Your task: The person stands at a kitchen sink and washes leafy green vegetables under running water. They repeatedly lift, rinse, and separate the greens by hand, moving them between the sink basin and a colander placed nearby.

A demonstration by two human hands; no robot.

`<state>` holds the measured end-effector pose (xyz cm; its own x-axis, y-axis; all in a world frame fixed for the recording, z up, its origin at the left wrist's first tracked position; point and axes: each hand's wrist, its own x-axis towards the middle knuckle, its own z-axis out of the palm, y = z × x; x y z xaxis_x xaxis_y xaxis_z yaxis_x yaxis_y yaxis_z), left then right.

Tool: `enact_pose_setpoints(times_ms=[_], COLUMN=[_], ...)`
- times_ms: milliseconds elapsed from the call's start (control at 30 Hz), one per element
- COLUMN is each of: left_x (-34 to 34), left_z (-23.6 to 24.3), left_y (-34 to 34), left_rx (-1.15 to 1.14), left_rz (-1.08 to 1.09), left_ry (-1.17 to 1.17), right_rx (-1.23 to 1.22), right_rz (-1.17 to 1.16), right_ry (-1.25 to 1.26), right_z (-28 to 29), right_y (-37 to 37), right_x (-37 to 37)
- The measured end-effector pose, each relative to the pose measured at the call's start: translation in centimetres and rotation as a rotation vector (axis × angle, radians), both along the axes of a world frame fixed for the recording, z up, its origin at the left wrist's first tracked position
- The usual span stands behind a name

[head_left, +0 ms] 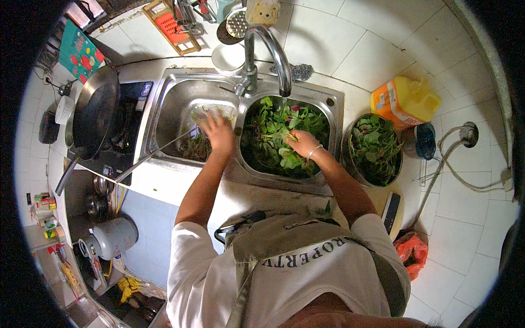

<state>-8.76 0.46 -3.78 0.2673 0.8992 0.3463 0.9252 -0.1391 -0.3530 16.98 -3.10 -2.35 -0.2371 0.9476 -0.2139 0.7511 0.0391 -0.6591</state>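
Note:
My left hand (217,133) is over the left basin (170,112) of a steel double sink. Its fingers are spread and slightly blurred, with bits of green close to the tips. Plant scraps (196,148) lie on the basin floor under it. In the right basin, my right hand (304,144), a bracelet at its wrist, is closed on leafy green stems (282,136). Around it the basin is full of leafy greens (309,121), some with purplish leaves. The chrome faucet (268,34) arches over this basin, its spout above the leaves.
A pot of leafy greens (374,143) stands right of the sink, near a yellow jug (416,104). Across the left basin's rim leans a long thin metal handle (157,153). A wok (97,112) rests over the black stove at left. Behind the sink sits a white bowl (228,57).

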Motion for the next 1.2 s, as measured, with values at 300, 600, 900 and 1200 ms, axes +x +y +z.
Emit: enact_pose_setpoints(times_ms=[300, 600, 900, 1200], left_x=[7.5, 7.5, 7.5, 8.0], left_z=[-9.7, -1.2, 3.3, 3.1], left_y=[-2.7, 0.5, 1.1, 1.5], left_rx=[-1.268, -1.486, -1.478, -1.455], left_rz=[-0.238, -0.402, -0.488, -0.479], left_ry=[-0.130, -1.275, -1.301, -1.329], right_rx=[0.028, 0.188, 0.324, 0.345], right_rz=[-0.110, -0.003, 0.077, 0.145], right_ry=[0.040, 0.196, -0.096, -0.021], right_z=[-0.7, 2.3, 2.8, 2.0], right_y=[-0.5, -1.4, 0.6, 1.3], right_x=[1.4, 1.4, 0.9, 0.8])
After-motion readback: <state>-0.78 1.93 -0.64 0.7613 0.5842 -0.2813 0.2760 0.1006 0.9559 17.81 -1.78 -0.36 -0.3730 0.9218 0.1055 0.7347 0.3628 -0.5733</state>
